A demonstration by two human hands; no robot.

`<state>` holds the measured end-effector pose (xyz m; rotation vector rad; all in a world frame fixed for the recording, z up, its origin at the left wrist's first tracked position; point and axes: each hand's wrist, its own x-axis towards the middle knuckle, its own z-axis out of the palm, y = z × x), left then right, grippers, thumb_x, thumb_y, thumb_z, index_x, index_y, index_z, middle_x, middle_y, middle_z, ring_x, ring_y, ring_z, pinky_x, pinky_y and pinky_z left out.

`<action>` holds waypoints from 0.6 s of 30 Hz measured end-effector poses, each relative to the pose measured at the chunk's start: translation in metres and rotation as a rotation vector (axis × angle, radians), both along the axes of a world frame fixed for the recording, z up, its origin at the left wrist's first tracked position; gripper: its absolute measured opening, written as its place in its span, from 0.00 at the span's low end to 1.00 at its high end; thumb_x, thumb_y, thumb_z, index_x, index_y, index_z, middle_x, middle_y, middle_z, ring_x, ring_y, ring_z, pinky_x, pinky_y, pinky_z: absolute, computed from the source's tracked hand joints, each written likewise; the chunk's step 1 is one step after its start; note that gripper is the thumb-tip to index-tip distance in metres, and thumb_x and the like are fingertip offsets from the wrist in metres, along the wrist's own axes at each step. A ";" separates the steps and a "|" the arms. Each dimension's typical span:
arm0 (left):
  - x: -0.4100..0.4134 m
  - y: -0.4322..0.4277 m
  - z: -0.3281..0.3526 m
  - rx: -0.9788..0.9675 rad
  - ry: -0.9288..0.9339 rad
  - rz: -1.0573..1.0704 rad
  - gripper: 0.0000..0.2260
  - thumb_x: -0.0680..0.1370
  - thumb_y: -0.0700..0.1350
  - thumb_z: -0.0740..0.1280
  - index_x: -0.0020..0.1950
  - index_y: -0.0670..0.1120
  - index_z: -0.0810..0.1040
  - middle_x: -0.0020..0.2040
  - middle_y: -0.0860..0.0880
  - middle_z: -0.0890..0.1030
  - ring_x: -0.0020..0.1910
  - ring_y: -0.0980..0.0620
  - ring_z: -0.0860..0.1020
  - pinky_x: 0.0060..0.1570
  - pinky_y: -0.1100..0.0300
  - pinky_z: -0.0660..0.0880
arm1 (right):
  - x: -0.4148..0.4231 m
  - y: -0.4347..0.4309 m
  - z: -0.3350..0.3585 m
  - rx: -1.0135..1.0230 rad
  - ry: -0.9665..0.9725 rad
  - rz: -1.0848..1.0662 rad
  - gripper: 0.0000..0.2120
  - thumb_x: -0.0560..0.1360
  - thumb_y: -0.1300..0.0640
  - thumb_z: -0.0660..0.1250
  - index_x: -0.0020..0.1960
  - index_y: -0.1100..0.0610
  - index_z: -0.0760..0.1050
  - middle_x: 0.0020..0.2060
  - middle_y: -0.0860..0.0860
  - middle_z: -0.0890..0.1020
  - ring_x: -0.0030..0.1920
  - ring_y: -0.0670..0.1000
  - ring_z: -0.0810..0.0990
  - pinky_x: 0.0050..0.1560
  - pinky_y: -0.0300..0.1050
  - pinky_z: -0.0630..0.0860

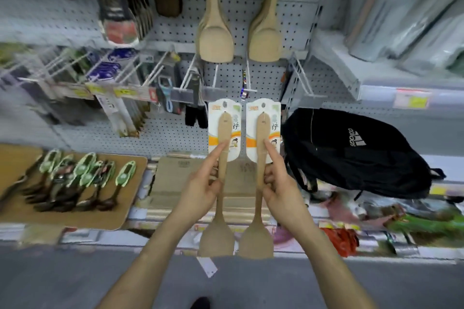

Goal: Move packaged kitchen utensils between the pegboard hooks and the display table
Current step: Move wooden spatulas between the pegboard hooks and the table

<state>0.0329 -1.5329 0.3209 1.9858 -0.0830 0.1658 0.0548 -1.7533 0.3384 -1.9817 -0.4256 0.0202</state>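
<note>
Left hand (203,189) and right hand (280,189) each grip a carded wooden spatula.
I judge the left spatula (217,238) and right spatula (256,241) light and stiff; mid-handle grips suit them, forefingers laid upward, cards (263,110) just below the pegboard hooks (215,75).

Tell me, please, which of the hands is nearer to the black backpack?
Right. The right hand, holding the right spatula, is close beside the backpack; the left hand, holding the left spatula, is farther away, beyond the right hand.
</note>
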 end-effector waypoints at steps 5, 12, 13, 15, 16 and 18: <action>0.019 -0.005 0.053 0.029 -0.095 0.033 0.43 0.81 0.29 0.63 0.80 0.73 0.61 0.59 0.68 0.75 0.50 0.52 0.79 0.51 0.62 0.77 | 0.024 -0.004 0.046 0.023 -0.115 0.013 0.50 0.78 0.72 0.66 0.84 0.30 0.52 0.46 0.43 0.78 0.45 0.50 0.80 0.51 0.39 0.79; 0.064 0.005 0.158 0.059 -0.296 -0.001 0.42 0.82 0.29 0.64 0.81 0.72 0.60 0.54 0.61 0.77 0.43 0.50 0.77 0.47 0.54 0.79 | 0.065 -0.001 0.146 0.072 -0.313 -0.009 0.47 0.81 0.67 0.67 0.82 0.26 0.51 0.45 0.40 0.80 0.44 0.48 0.83 0.51 0.49 0.81; 0.069 0.007 0.173 0.061 -0.325 -0.005 0.41 0.82 0.30 0.64 0.81 0.72 0.60 0.55 0.60 0.77 0.45 0.48 0.78 0.49 0.50 0.80 | 0.070 0.000 0.160 0.071 -0.343 -0.022 0.48 0.81 0.67 0.67 0.82 0.25 0.51 0.45 0.42 0.80 0.44 0.49 0.82 0.50 0.50 0.81; 0.079 0.012 0.200 0.065 -0.375 -0.009 0.40 0.83 0.31 0.65 0.81 0.71 0.60 0.53 0.59 0.79 0.49 0.46 0.78 0.53 0.47 0.79 | 0.077 0.001 0.187 0.064 -0.396 -0.038 0.49 0.81 0.68 0.67 0.81 0.24 0.50 0.44 0.49 0.79 0.42 0.52 0.81 0.49 0.55 0.81; 0.083 0.016 0.212 0.066 -0.398 -0.006 0.40 0.83 0.32 0.65 0.81 0.71 0.60 0.52 0.60 0.79 0.50 0.47 0.78 0.54 0.47 0.79 | 0.080 0.002 0.200 0.062 -0.415 -0.035 0.50 0.81 0.69 0.67 0.81 0.24 0.50 0.44 0.52 0.79 0.42 0.53 0.80 0.49 0.58 0.81; 0.092 0.023 0.236 0.071 -0.433 0.001 0.40 0.83 0.32 0.65 0.81 0.71 0.60 0.51 0.61 0.78 0.50 0.49 0.79 0.54 0.48 0.79 | 0.087 0.006 0.225 0.074 -0.453 -0.018 0.50 0.81 0.70 0.67 0.80 0.23 0.51 0.45 0.52 0.80 0.42 0.53 0.81 0.48 0.58 0.81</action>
